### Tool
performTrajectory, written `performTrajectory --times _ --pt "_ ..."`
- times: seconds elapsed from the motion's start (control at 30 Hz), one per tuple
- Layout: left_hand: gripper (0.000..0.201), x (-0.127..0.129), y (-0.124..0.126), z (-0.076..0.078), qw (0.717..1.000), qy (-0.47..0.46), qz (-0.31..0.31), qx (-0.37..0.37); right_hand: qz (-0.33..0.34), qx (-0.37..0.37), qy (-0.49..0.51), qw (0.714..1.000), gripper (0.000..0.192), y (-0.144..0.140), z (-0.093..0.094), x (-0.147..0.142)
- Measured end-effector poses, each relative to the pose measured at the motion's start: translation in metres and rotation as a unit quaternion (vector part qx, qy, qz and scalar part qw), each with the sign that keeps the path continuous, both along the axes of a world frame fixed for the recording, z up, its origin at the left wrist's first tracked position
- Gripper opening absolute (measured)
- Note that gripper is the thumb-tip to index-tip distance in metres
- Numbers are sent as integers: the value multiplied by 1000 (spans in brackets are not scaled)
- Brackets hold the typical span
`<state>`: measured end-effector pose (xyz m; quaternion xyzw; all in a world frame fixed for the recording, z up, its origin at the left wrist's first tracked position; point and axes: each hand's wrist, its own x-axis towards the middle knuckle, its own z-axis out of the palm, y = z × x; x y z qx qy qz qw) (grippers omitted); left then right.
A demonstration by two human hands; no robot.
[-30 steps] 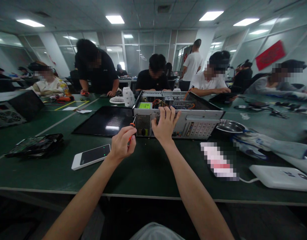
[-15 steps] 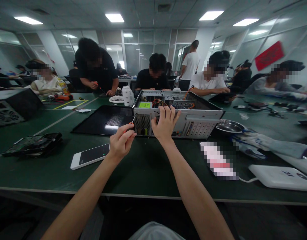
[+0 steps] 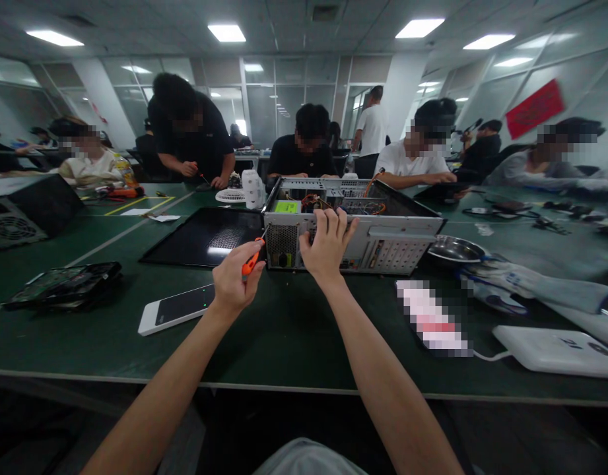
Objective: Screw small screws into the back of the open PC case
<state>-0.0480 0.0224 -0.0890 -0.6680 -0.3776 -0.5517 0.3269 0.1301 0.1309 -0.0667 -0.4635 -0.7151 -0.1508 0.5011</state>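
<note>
The open computer case (image 3: pixel 350 227) lay on its side on the green worktop (image 3: pixel 284 336), straight ahead of me, and it had not shifted in the last second. My right hand (image 3: pixel 327 247) stayed spread over the case's rear edge, fingers hooked over the rim and pressing on it rather than closed around anything. The change was on the other side: my left hand (image 3: pixel 232 284) had rolled at the wrist, so the screwdriver (image 3: pixel 253 258) it gripped now showed its orange handle plainly (a second before only a sliver of orange peeked out). I judged that as a turn being worked on a screw at the case's rear left corner, beside the fan grille (image 3: pixel 282 247).

The tip itself was too fine to follow, and I could not tell whether it sat in a screw head. The case's inside was a blur of cables. A white phone (image 3: pixel 177 309) lay near my left wrist.
</note>
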Motion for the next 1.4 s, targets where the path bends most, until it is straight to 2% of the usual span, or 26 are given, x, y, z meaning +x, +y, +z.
performTrajectory --times 0.1,0.2,0.37,0.5,0.63,0.77,0.93,1.03,1.1,1.27,1.4 --pt "18 -2 1 4 998 9 13 58 1 -1 1 1000 49 0 0 0" --pt "12 -4 2 3 998 14 13 65 -5 3 -1 1000 48 0 0 0" --pt "11 2 1 5 999 25 -11 30 -9 10 -3 1000 48 1 -1 0" --pt "9 11 -9 13 999 17 -17 -36 -4 2 -2 1000 49 1 -1 0" --pt "17 23 -23 17 993 -13 66 -99 -10 -7 -9 1000 50 -1 0 1" --pt "26 33 -40 21 974 -32 150 -167 -12 -6 -11 1000 49 -2 1 1" --pt "28 37 -56 34 930 -37 258 -260 -6 -2 -6 1000 48 -1 1 0" --pt "29 38 -59 45 896 -25 326 -299 -4 -5 -6 1000 49 -1 1 0" --pt "30 38 -58 49 884 -11 350 -311 -5 -6 -6 1000 48 -1 1 0" --pt "27 38 -51 54 910 -12 315 -269 -7 1 -2 1000 48 -3 2 0" --pt "28 38 -46 51 931 -2 278 -238 -10 0 -6 1000 47 -3 2 0"
